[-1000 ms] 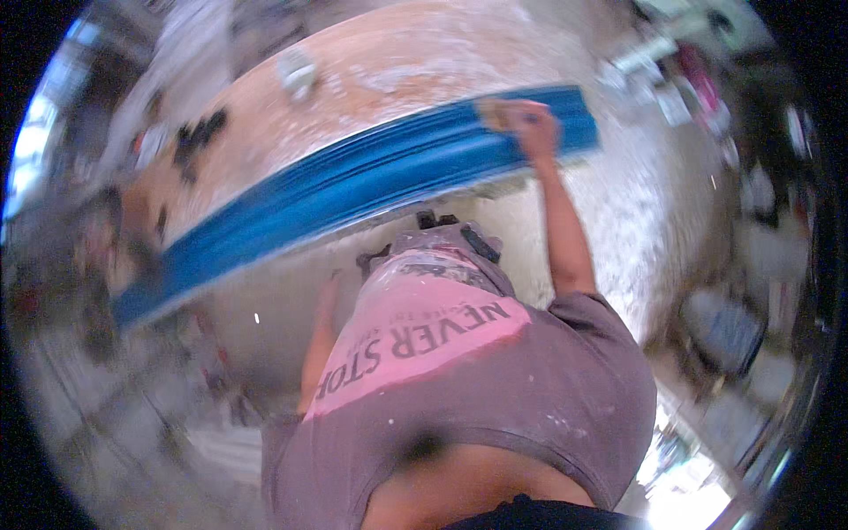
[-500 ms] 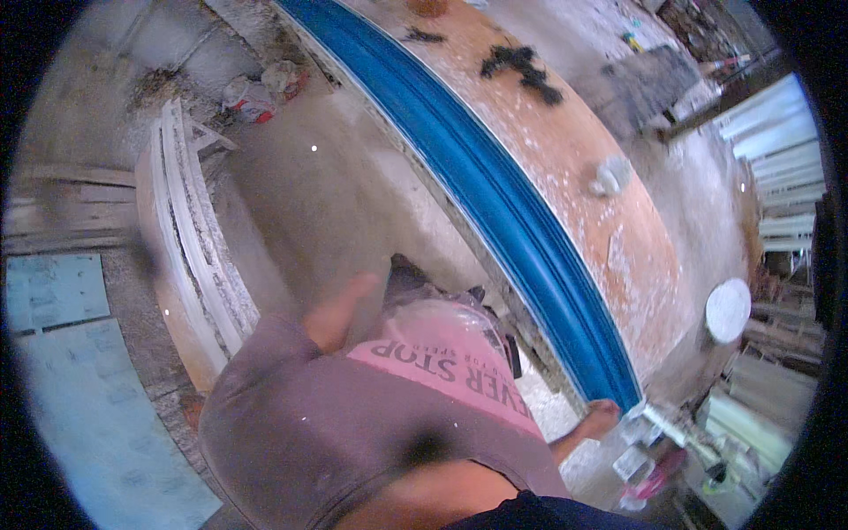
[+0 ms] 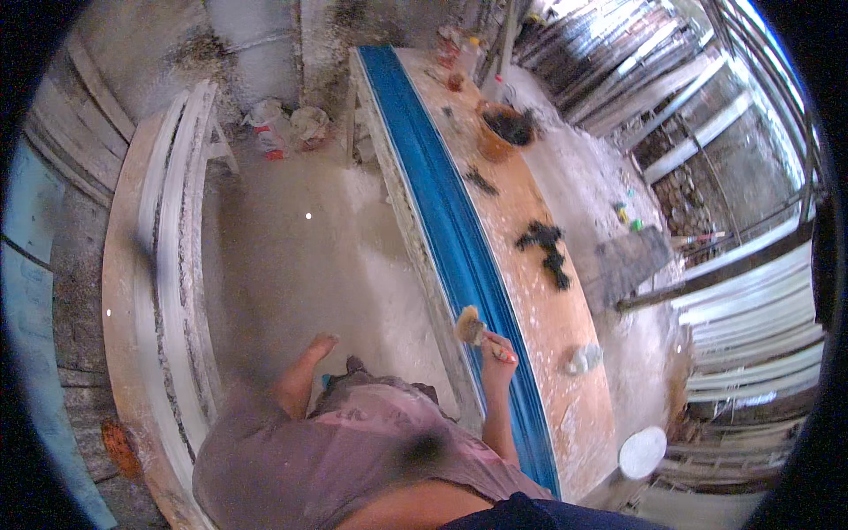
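In my right hand (image 3: 498,350) is a paintbrush (image 3: 468,325) with wide, pale tan bristles; my fingers are closed round its handle. The brush is above the long blue grooved mould (image 3: 455,238), near that mould's left edge. Whether the bristles touch the blue surface I cannot tell. My left hand (image 3: 324,344) hangs away from the mould, over the floor at my left, with nothing visible in it and its fingers loosely apart. The mould runs lengthwise along a spattered, tan table (image 3: 521,291).
Dark fibrous clumps (image 3: 549,252), a whitish lump (image 3: 583,359) and an orange bowl with dark stuff (image 3: 505,132) rest on the table. At my left stands another bench with long white mouldings (image 3: 168,265). A white round lid or bucket (image 3: 642,453) stands at the right; sacks (image 3: 281,128) lie at the back.
My right hand has gone from the mould's near end to above its middle stretch, and the brush now shows in it. The view has turned, bringing the mould's far end into sight.
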Available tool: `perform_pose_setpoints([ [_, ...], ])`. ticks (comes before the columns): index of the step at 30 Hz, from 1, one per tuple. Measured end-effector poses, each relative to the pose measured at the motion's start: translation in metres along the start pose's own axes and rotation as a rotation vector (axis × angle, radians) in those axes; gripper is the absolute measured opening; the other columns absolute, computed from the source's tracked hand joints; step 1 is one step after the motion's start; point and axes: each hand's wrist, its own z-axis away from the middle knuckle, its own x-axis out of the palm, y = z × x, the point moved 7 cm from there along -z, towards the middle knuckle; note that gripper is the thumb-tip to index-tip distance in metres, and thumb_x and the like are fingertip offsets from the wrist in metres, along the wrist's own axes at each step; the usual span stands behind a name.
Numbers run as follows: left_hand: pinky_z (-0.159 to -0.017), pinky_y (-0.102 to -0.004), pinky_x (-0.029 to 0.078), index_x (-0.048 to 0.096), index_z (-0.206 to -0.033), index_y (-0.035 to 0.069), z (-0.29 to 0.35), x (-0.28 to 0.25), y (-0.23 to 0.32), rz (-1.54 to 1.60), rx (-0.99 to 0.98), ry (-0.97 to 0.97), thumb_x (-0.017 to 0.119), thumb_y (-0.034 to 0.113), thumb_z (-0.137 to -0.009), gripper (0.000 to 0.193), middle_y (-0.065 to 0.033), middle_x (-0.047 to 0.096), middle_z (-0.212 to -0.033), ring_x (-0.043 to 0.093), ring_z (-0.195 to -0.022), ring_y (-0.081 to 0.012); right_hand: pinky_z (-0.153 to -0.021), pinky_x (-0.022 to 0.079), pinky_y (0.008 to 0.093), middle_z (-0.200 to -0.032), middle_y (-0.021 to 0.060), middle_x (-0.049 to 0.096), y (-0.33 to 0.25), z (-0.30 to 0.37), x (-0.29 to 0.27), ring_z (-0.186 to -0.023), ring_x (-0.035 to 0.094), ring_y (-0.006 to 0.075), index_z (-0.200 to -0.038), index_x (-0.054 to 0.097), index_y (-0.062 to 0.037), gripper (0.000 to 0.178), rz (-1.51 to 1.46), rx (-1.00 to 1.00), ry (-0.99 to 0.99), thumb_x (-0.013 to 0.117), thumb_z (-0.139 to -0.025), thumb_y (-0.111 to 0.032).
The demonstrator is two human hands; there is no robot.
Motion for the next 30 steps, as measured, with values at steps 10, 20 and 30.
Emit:
perform_pose_setpoints([
  [10,-0.093,-0.0443,0.048,0.065,-0.118,-0.001,0.005,-0.092,-0.043,0.425,-0.437,0.086,0.059,0.033,-0.095,0.042,-0.0188,0.067,-0.118,0.063,-0.106,-0.0303,-0.063,0.051,0.0263,-0.089,0.0036,0.071,0.059,-0.157,0.169,-0.075,0.063,0.0103,-0.098,0.073,-0.0028,0.013,-0.009,0.097,0.124,0.074,-0.088,-0.011],
  [20,-0.099,-0.0448,0.044,0.061,-0.126,0.002,-0.014,-0.168,-0.188,0.475,-0.664,-0.053,0.055,0.041,-0.096,0.049,-0.0167,0.062,-0.127,0.057,-0.116,-0.0306,-0.075,0.054,0.0317,-0.091,0.0116,0.073,-0.004,-0.422,0.446,-0.083,0.07,0.022,-0.094,0.073,-0.0015,0.012,0.072,-0.195,0.042,0.07,-0.088,-0.012],
  [30,-0.106,-0.0452,0.04,0.056,-0.133,0.005,-0.342,-0.442,-0.122,0.281,-0.366,0.31,0.051,0.049,-0.097,0.057,-0.0146,0.056,-0.137,0.05,-0.127,-0.0309,-0.073,0.055,0.0361,-0.083,0.0142,0.071,-0.059,-0.67,0.686,-0.077,0.07,0.027,-0.087,0.07,-0.0025,0.02,0.167,-0.13,0.032,0.073,-0.086,-0.022],
])
